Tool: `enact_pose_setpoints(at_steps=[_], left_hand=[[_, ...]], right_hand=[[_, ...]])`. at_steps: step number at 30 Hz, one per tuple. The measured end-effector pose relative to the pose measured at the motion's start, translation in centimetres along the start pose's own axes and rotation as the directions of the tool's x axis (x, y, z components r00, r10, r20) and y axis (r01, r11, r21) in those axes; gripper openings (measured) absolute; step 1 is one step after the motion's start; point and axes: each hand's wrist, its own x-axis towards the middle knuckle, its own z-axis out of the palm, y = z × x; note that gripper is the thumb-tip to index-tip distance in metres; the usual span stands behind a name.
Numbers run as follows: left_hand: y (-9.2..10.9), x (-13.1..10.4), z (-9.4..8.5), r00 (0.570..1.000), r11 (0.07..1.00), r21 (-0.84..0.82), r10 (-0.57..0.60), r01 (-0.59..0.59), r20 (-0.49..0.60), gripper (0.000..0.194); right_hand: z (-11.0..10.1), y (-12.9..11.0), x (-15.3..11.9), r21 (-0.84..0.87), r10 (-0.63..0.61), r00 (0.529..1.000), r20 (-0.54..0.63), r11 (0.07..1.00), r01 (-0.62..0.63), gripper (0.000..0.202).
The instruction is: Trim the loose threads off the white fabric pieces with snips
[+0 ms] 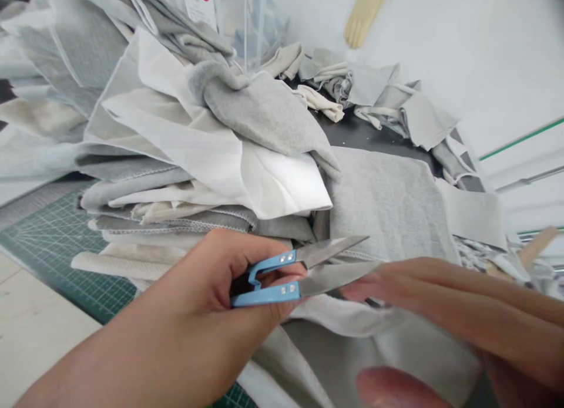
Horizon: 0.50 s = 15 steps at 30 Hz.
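My left hand grips blue-handled thread snips, their two steel blades apart and pointing right. My right hand lies flat with fingers stretched left, the fingertips touching the lower blade and resting on a grey fabric piece. Whether the right hand pinches any cloth or thread is hidden. A white cloth edge lies under the snips.
A tall stack of grey and white fabric pieces stands behind the hands on a green cutting mat. Loose scraps lie at the back right. A clear plastic bag and a beige glove sit at the top.
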Motion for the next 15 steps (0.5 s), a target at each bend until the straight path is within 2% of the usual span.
enact_pose_setpoints(at_steps=[2, 3, 5, 7, 10, 12, 15], left_hand=[[0.0, -0.1, 0.0, 1.000, 1.000, -0.018, -0.003, 0.003, 0.011, 0.041], [-0.1, -0.1, 0.0, 1.000, 1.000, -0.027, -0.005, 0.006, 0.017, 0.042], [-0.1, -0.2, -0.1, 1.000, 0.999, -0.044, -0.010, 0.011, 0.025, 0.042], [-0.1, -0.3, -0.2, 0.999, 0.998, -0.057, -0.015, 0.017, 0.030, 0.043], [0.0, -0.4, -0.3, 0.999, 0.997, -0.070, -0.016, 0.019, 0.036, 0.043], [0.2, -0.6, -0.3, 0.999, 0.997, -0.072, -0.013, 0.016, 0.044, 0.043], [0.3, -0.9, -0.4, 0.998, 0.998, -0.066, -0.009, 0.013, 0.063, 0.041]], right_hand=[[0.4, -1.1, 0.6, -0.075, 0.021, 0.999, -0.035, 0.997, -0.024, 0.047], [0.6, -1.5, 1.0, -0.051, 0.022, 0.999, -0.028, 0.998, -0.024, 0.038], [1.2, -2.1, 1.9, 0.101, 0.021, 1.000, 0.012, 0.995, -0.023, 0.024], [1.6, -2.0, 2.5, 0.271, 0.067, 0.990, 0.126, 0.957, -0.099, 0.021], [1.8, -1.4, 2.8, 0.393, 0.246, 0.921, 0.303, 0.848, -0.356, 0.012], [1.8, -1.0, 2.8, 0.456, 0.344, 0.863, 0.370, 0.742, -0.491, 0.006], [1.9, -0.6, 3.0, 0.546, 0.347, 0.808, 0.476, 0.604, -0.581, 0.008]])
